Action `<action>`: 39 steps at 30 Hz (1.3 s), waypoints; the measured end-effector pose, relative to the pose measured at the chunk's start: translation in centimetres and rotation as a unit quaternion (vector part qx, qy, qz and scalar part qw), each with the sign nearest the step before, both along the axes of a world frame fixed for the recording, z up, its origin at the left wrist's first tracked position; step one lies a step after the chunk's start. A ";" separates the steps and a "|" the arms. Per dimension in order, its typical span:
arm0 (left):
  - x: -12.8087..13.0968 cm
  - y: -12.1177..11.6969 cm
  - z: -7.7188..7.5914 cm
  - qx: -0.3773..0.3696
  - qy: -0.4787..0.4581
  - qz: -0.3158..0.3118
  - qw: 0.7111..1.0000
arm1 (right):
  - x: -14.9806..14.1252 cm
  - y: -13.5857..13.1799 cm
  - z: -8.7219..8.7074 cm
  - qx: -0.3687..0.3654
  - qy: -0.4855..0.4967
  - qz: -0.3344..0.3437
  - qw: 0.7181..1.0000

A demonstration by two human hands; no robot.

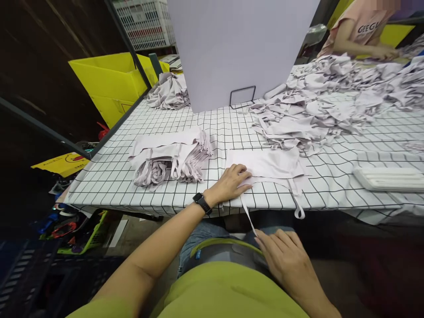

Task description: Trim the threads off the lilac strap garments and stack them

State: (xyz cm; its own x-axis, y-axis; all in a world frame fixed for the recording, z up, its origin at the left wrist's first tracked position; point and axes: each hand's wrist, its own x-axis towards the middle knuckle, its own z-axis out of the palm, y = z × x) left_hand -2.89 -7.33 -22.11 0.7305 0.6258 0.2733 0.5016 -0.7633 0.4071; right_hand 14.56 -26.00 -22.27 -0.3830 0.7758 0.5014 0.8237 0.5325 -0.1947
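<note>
A pale lilac strappy garment piece point(268, 163), like a camisole top, lies spread near the table's front edge. My left hand point(233, 181), with a black watch on its wrist, rests on the garment's left end, thumb and fingers apart. From there a thin strap point(247, 213) stretches down over the edge to my right hand point(281, 251), whose fingers are closed on the strap's lower end. The garment's other strap point(299, 210) hangs in a loop at the right. Left of my hands sits a neat stack of folded matching garments point(168, 152), straps bunched at its front.
Loose matching garments point(308, 110) heap across the back right of the checked tablecloth point(112, 176). A large pale board point(238, 48) stands at the back. A white plastic tray point(391, 178) lies at right. Another person's hands point(386, 52) are at the far right. Yellow boxes point(109, 84) stand beyond the left edge.
</note>
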 end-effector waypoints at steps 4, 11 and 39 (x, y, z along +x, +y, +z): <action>0.0 0.0 0.0 0.008 -0.001 -0.001 1.000 | 2.1 -2.2 1.7 0.043 -0.089 0.028 0.995; 0.0 0.1 -0.1 0.002 -0.015 -0.003 1.000 | 3.1 -4.0 3.9 0.051 0.065 0.057 0.995; -0.3 -7.8 8.6 -0.215 -0.164 -0.093 0.958 | -0.4 0.0 6.1 -0.363 0.509 -0.124 0.771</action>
State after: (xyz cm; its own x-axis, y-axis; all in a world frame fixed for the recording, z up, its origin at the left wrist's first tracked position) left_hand -3.20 -15.16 -13.52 0.7595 0.5988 0.2543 0.1637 -0.5542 0.8161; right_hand 14.19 -25.95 -16.14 0.1273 0.9796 -0.1553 0.1069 -0.1692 -0.9798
